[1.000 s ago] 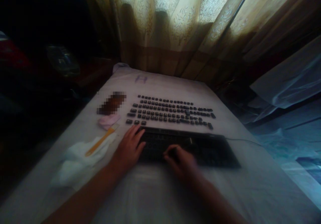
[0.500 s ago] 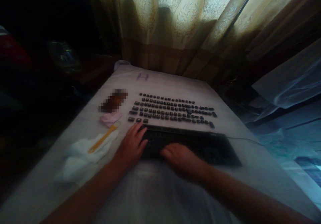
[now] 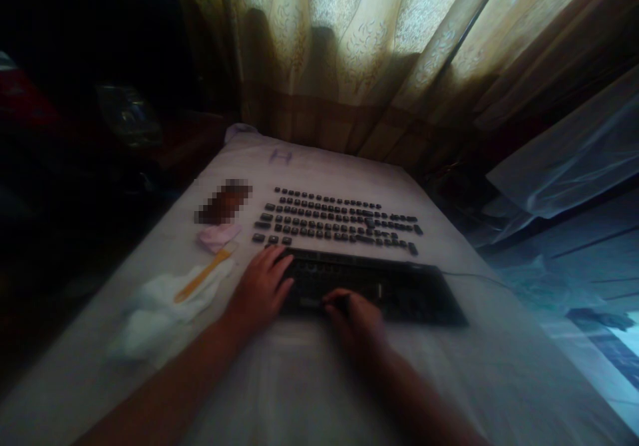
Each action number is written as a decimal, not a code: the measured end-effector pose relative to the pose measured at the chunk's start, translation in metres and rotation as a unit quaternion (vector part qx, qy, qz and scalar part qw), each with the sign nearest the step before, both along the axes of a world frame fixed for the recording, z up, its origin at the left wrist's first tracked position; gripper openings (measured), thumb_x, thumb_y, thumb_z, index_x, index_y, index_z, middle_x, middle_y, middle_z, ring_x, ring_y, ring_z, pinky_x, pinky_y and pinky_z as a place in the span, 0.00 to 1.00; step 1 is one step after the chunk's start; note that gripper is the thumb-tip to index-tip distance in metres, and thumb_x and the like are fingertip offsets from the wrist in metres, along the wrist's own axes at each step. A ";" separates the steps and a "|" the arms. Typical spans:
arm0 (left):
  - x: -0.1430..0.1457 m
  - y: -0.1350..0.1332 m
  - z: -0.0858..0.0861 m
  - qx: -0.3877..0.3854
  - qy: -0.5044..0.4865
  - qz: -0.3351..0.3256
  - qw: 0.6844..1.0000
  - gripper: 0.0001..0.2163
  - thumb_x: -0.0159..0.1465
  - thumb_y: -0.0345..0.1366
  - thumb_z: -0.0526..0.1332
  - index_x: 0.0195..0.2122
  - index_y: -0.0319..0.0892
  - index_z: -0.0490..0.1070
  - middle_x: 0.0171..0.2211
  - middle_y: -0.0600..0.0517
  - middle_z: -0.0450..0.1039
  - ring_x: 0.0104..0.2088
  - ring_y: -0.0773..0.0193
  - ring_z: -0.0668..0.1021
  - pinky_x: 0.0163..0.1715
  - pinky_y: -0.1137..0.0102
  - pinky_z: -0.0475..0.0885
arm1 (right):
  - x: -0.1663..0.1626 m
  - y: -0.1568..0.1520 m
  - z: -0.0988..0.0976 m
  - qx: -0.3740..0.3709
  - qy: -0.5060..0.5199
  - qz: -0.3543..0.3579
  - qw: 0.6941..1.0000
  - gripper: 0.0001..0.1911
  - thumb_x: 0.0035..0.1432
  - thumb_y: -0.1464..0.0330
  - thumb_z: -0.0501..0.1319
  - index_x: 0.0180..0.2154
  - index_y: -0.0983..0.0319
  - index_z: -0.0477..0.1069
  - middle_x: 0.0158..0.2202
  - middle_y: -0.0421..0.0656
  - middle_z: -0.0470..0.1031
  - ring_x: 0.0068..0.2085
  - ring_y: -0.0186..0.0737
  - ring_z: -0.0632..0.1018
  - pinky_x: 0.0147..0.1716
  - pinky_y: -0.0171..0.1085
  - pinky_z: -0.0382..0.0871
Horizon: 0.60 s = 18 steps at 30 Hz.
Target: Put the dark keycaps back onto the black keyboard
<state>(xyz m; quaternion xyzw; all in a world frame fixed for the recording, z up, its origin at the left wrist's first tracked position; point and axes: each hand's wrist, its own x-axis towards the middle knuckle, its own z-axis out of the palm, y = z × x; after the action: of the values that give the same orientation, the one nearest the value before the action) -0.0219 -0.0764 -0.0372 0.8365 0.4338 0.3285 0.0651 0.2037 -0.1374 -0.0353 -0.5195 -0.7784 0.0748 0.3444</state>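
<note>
A black keyboard point(image 3: 399, 293) lies on the white-covered table. My left hand point(image 3: 259, 279) rests on its left end, fingers stretched out and apart. Over the keyboard's lower edge, my right hand point(image 3: 357, 313) is closed, thumb and fingers pinched around a small dark thing point(image 3: 344, 301) too blurred to name. A paler patch point(image 3: 310, 303) shows on the keyboard just left of those fingertips. Beyond the keyboard, loose black keycaps point(image 3: 324, 219) lie in several rows. Much of the key area is dark and hard to make out.
Left of the keyboard, a yellow-handled brush point(image 3: 202, 276) lies on a crumpled white cloth point(image 3: 150, 309). Behind it are a pink cloth point(image 3: 218, 236) and a pixelated brown object point(image 3: 224, 202). A cable point(image 3: 474, 276) runs off to the right. Patterned curtains point(image 3: 299, 46) hang behind the table.
My right hand has turned, its forearm swinging to point more steeply forward, and a small dark thing now shows between its fingers. My left hand stays on the keyboard. The view shifts slightly.
</note>
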 end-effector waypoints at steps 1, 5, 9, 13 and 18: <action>0.001 -0.002 0.004 0.010 -0.002 -0.024 1.000 0.15 0.67 0.37 0.55 0.54 0.42 0.69 0.56 0.42 0.69 0.58 0.50 0.69 0.58 0.48 0.63 | 0.000 0.001 0.001 -0.007 0.001 -0.001 1.000 0.05 0.60 0.71 0.56 0.38 0.60 0.70 0.34 0.46 0.81 0.35 0.42 0.82 0.37 0.39 0.76; 0.006 -0.009 0.017 -0.010 0.011 -0.121 0.992 0.10 0.64 0.42 0.61 0.43 0.45 0.76 0.39 0.49 0.78 0.44 0.56 0.75 0.56 0.50 0.62 | 0.002 0.002 0.003 -0.034 0.000 0.008 0.999 0.07 0.60 0.71 0.56 0.39 0.60 0.70 0.35 0.46 0.81 0.36 0.43 0.82 0.38 0.39 0.76; 0.012 -0.013 0.019 -0.044 0.023 -0.118 0.992 0.07 0.63 0.41 0.62 0.39 0.46 0.77 0.36 0.51 0.78 0.41 0.57 0.75 0.53 0.52 0.62 | 0.005 0.005 0.011 -0.061 -0.023 0.043 0.997 0.07 0.59 0.72 0.56 0.39 0.60 0.70 0.36 0.45 0.80 0.37 0.42 0.81 0.39 0.40 0.75; 0.013 -0.013 0.017 -0.052 0.016 -0.112 0.992 0.07 0.64 0.40 0.62 0.38 0.46 0.77 0.35 0.51 0.78 0.40 0.58 0.75 0.52 0.54 0.62 | 0.005 0.008 0.022 -0.074 -0.080 0.089 0.990 0.07 0.59 0.73 0.57 0.39 0.61 0.71 0.36 0.46 0.80 0.37 0.43 0.80 0.39 0.40 0.74; 0.011 -0.012 0.016 -0.065 0.010 -0.119 0.991 0.08 0.63 0.41 0.63 0.40 0.45 0.76 0.37 0.51 0.77 0.42 0.57 0.74 0.51 0.55 0.62 | 0.003 0.006 0.015 -0.046 -0.050 0.048 0.997 0.06 0.59 0.74 0.56 0.38 0.61 0.70 0.34 0.46 0.79 0.35 0.43 0.80 0.38 0.40 0.74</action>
<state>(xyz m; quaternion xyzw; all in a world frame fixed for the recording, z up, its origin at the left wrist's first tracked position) -0.0110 -0.0881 -0.0207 0.8796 0.3518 0.2809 0.1536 0.2066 -0.1317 -0.0204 -0.4999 -0.8146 0.1006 0.2765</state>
